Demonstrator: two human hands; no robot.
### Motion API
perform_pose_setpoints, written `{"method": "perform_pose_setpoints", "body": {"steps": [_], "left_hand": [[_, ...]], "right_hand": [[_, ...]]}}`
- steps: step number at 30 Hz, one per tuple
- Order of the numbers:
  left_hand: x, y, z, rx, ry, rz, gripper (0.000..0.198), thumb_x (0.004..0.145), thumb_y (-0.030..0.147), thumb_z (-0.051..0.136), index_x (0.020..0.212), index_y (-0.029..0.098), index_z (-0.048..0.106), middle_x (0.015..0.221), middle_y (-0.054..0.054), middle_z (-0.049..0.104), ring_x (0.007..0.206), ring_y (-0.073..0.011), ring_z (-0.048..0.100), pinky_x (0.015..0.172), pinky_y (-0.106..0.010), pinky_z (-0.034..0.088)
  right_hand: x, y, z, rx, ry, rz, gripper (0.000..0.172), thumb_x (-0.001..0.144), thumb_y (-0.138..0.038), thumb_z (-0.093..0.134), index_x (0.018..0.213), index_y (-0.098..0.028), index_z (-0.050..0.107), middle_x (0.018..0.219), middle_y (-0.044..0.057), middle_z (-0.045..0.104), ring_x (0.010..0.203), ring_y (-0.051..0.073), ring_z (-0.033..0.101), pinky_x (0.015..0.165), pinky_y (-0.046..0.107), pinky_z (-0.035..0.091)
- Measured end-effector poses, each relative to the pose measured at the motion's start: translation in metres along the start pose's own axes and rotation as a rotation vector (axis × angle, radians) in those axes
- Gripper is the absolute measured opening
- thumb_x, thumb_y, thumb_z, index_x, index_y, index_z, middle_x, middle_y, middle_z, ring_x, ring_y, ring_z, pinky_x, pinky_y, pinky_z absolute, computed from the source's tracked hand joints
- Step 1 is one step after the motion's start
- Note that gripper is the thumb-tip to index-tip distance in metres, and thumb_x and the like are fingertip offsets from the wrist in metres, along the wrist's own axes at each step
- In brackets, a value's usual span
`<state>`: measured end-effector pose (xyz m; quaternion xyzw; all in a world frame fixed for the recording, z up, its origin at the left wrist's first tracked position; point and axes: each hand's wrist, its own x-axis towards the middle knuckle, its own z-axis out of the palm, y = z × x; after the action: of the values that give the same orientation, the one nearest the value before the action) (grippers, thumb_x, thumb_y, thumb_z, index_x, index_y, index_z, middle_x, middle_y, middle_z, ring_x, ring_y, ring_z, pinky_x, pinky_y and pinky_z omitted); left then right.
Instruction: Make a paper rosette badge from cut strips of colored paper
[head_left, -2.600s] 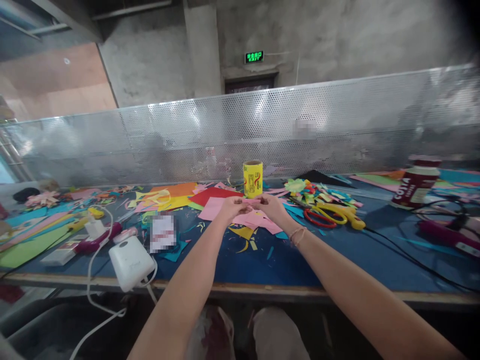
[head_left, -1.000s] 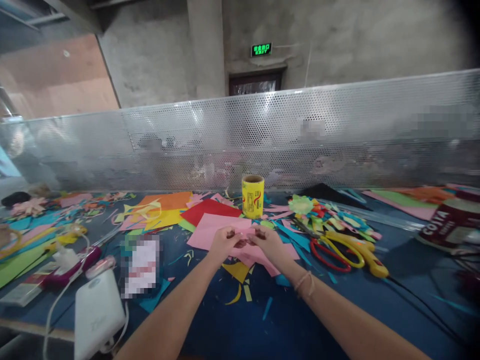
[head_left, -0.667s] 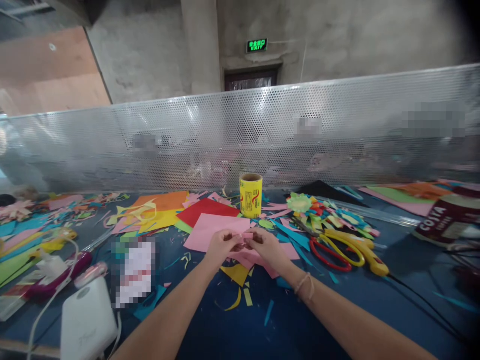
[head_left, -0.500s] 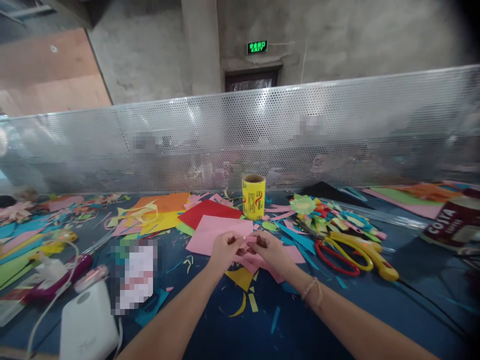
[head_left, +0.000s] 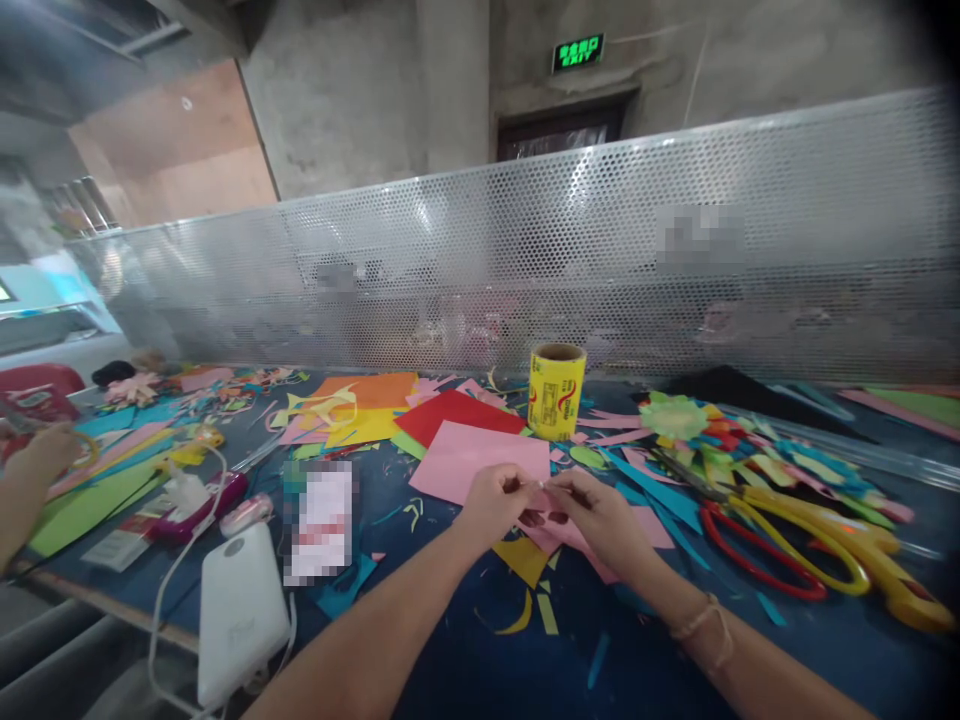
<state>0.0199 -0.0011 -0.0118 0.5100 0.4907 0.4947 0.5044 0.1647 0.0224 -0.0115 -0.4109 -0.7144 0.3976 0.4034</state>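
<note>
My left hand (head_left: 495,503) and my right hand (head_left: 592,508) meet over the middle of the blue table, fingertips pinched close together on a small piece of pink paper (head_left: 541,488). Most of that piece is hidden by the fingers. Below and behind them lie a pink sheet (head_left: 469,460) and more pink paper (head_left: 651,524). A red sheet (head_left: 457,415) sits partly under the pink one. Just beyond the hands a yellow tape roll (head_left: 556,395) stands upright.
Scissors with red and yellow handles (head_left: 772,560) and a yellow glue gun (head_left: 904,580) lie at the right. A white power bank (head_left: 244,610) with a cable lies at the left. Another person's hand (head_left: 45,455) is at the far left. A perforated screen (head_left: 450,260) stands behind.
The view has turned left, so the table's things appear further right. Another person's hand has come into view at the far left. My hands stay pinched together over the pink paper.
</note>
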Motion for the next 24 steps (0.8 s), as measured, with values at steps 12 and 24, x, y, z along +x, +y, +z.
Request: {"method": "perform_pose_setpoints", "body": {"steps": [12,24], "left_hand": [[-0.0002,0.0016,-0.0006,-0.045,-0.024,-0.005,0.018,0.066,0.032,0.057,0.064,0.015,0.052,0.049,0.003,0.051,0.044,-0.0113,0.056,0.047,-0.022,0.046],[0.0018,-0.0017,-0.0017,-0.093,-0.011,-0.073,0.024,0.067,0.038,0.059,0.069,0.015,0.053,0.055,0.002,0.056,0.049,-0.0131,0.059,0.047,-0.022,0.045]], "right_hand": [[0.0025,0.0007,0.0004,0.118,-0.001,0.028,0.035,0.064,-0.053,0.057,0.064,-0.017,0.057,0.059,0.002,0.055,0.053,0.013,0.052,0.052,0.027,0.045],[0.0038,0.002,0.0008,0.156,0.03,0.062,0.031,0.063,-0.048,0.061,0.065,-0.017,0.059,0.055,0.0,0.056,0.051,0.012,0.051,0.05,0.026,0.042]]}}
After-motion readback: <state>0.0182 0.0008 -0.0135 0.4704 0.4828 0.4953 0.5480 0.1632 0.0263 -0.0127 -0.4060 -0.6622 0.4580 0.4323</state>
